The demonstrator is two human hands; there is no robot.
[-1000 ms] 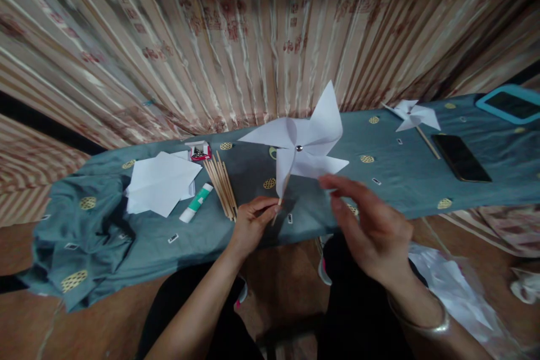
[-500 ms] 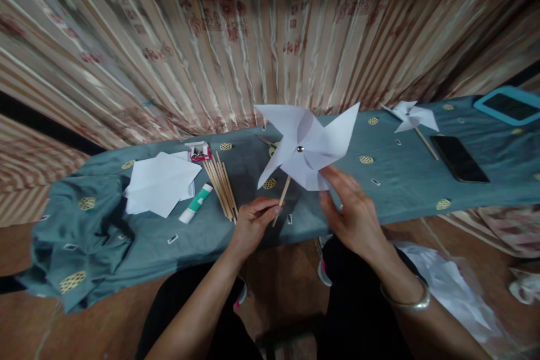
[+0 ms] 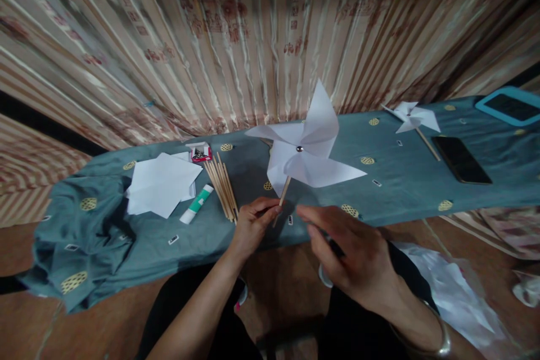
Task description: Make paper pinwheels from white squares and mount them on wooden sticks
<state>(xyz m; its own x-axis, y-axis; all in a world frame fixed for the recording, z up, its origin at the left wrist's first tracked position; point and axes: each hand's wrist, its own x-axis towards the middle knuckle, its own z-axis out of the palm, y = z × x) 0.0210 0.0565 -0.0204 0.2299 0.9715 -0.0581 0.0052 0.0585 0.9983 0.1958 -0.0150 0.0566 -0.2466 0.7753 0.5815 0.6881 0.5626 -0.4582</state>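
A white paper pinwheel (image 3: 314, 138) with a silver pin at its centre is held up over the table by its thin wooden stick. My left hand (image 3: 255, 222) pinches that stick between thumb and fingers, low down. Below and to the right of the blades is my right hand (image 3: 348, 247), apart from the pinwheel. Its fingers are bent, with a gap between thumb and forefinger and nothing in it. Behind the pinwheel, another object on the cloth is mostly hidden.
Left on the blue-green cloth (image 3: 143, 253) are white paper sheets (image 3: 162, 183), a glue stick (image 3: 197, 203), wooden sticks (image 3: 222, 188) and a red box of pins (image 3: 201, 152). A second pinwheel (image 3: 415, 117), a phone (image 3: 461, 160) and a blue-framed device (image 3: 508, 106) lie right. Curtains hang behind.
The pinwheel's blades have turned on the pin. My right hand has moved away from the blades, down and towards me. My left hand stays on the stick.
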